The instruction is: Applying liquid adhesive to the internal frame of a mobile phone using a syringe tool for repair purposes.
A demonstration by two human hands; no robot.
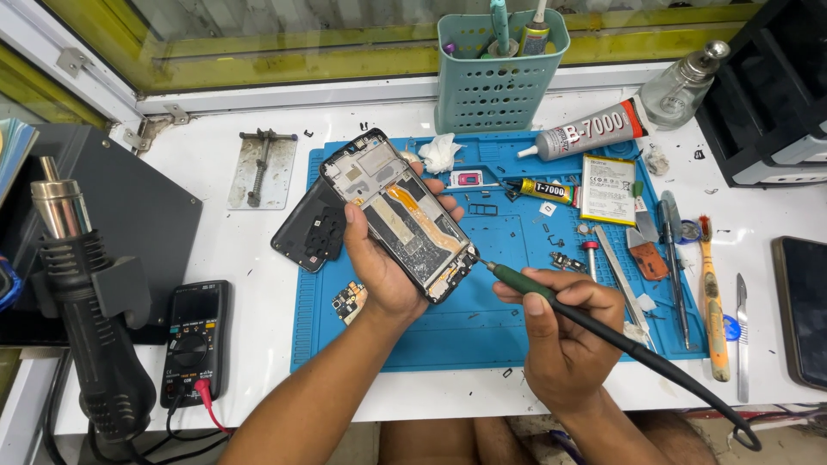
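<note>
My left hand (pixel 383 263) holds an opened smartphone (pixel 398 211) with its back removed, tilted above the blue work mat (pixel 491 331); the inner frame, an orange flex cable and boards show. My right hand (pixel 564 331) grips a green-handled soldering iron (pixel 525 284) like a pen, its tip touching the phone's lower corner. The iron's black cord trails off to the lower right.
The phone's black back cover (pixel 310 228) lies left of the mat. A heat gun (pixel 86 301) and a multimeter (pixel 196 340) sit at far left. Two glue tubes (pixel 590 131), a battery (pixel 607 189), tweezers, screwdrivers, a teal tool basket (pixel 500 73) and a glass bottle (pixel 685 86) crowd the right and back.
</note>
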